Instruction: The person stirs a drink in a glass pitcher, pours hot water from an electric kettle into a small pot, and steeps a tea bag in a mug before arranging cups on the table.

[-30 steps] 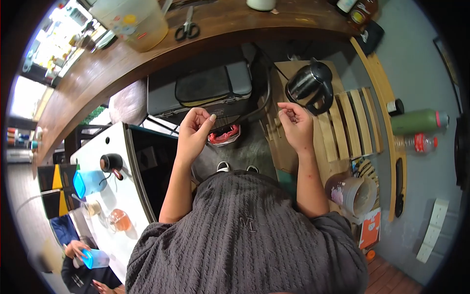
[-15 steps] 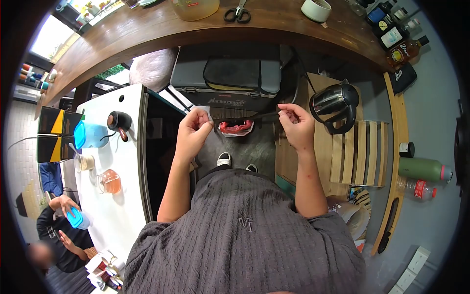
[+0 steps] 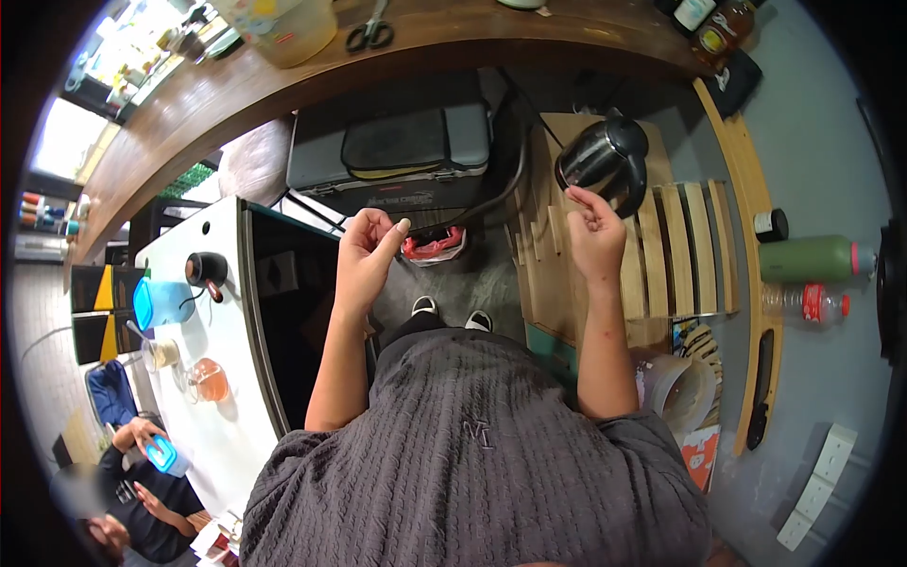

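My left hand (image 3: 364,260) is closed, thumb against the curled fingers, above the dark floor. A long black cord (image 3: 487,203) runs from its fingertips to the right, then bends up toward the wooden counter. My right hand (image 3: 597,241) is raised just below the black electric kettle (image 3: 605,161). Its index finger is stretched out, the other fingers are loosely bent, and nothing shows in them. Below the cord, near my left hand, lies a red plastic bag (image 3: 435,248) in a white-rimmed container.
A grey case (image 3: 387,142) stands under the wooden counter (image 3: 416,57), which holds scissors (image 3: 369,36). At left is a white table (image 3: 213,416) with a glass jug (image 3: 208,380). Another person (image 3: 156,491) holds a blue-lidded box. Slatted wood (image 3: 675,250) is at right.
The view has shifted, with the counter sliding up and left. The cord no longer stretches straight between both hands; my right hand has come off it and moved toward the kettle.
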A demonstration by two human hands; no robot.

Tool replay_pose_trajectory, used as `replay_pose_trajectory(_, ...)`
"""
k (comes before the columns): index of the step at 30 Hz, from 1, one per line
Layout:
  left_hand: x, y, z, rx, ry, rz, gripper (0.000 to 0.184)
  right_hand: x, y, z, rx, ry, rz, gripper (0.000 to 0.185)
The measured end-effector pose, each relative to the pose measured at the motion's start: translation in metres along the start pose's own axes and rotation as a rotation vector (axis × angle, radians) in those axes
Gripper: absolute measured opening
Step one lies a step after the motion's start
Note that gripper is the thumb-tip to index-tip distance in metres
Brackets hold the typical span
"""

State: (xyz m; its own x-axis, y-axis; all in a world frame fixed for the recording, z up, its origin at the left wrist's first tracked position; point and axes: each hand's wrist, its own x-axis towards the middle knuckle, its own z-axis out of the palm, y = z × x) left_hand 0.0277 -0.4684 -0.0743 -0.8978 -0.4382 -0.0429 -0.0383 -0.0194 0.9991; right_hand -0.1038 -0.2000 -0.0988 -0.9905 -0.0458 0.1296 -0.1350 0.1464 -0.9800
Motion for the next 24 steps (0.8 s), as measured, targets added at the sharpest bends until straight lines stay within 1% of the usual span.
replay_pose_trajectory(2, 0.003, 0.000, 0.012, -0.042, -0.058, -0.017, 0.017, 0.007, 0.019, -0.020, -0.046, 0.056, -0.002, 0.027)
replay_pose_trajectory(4, 0.009, -0.002, 0.020, -0.024, -0.103, -0.016, 0.014, 0.017, 0.032, -0.037, -0.255, 0.239, -0.027, 0.026)
replay_pose_trajectory(5, 0.010, 0.000, 0.024, -0.027, -0.122, -0.029, 0.014, 0.021, 0.036, -0.047, -0.317, 0.255, 0.028, 0.036)
replay_pose_trajectory(6, 0.014, 0.001, 0.028, -0.030, -0.141, -0.042, 0.013, 0.026, 0.045, -0.053, -0.318, 0.271, 0.035, 0.036)
replay_pose_trajectory(8, 0.024, 0.000, 0.030, -0.019, -0.179, -0.055, 0.013, 0.034, 0.060, -0.060, -0.536, 0.412, 0.041, 0.050)
replay_pose_trajectory(9, 0.031, -0.003, 0.032, -0.013, -0.189, -0.067, 0.013, 0.038, 0.062, -0.062, -0.536, 0.417, 0.097, 0.057)
replay_pose_trajectory(13, 0.064, -0.003, 0.041, -0.016, -0.249, -0.092, 0.013, 0.053, 0.087, -0.067, -0.635, 0.478, 0.064, 0.050)
replay_pose_trajectory(18, 0.114, 0.001, 0.048, -0.034, -0.304, -0.095, 0.012, 0.065, 0.092, -0.070, -0.787, 0.404, 0.024, 0.039)
replay_pose_trajectory(19, 0.125, 0.001, 0.048, -0.033, -0.315, -0.075, 0.012, 0.065, 0.092, -0.072, -0.776, 0.383, 0.042, 0.038)
replay_pose_trajectory(21, 0.145, 0.003, 0.050, -0.024, -0.319, -0.038, 0.013, 0.065, 0.092, -0.072, -0.795, 0.415, 0.066, 0.038)
replay_pose_trajectory(24, 0.171, 0.011, 0.049, 0.003, -0.373, -0.058, 0.013, 0.064, 0.085, -0.068, -0.803, 0.450, 0.132, 0.038)
